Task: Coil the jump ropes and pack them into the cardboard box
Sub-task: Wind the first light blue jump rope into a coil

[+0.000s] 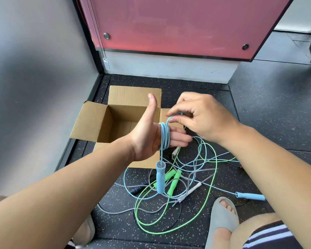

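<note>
Over the open cardboard box (97, 123) on the floor (258, 108), the left hand (151, 139) is spread flat with the blue jump rope (164, 137) coiled around its fingers, 1 handle (160, 178) dangling, while the right hand (201, 119) pinches the rope's free strand.

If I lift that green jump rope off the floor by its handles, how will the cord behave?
The green jump rope cord will probably hang floppy, since it lies in loose loops. It may drag the grey cord and blue cord crossing it. Its green handles look rigid and light.
</note>
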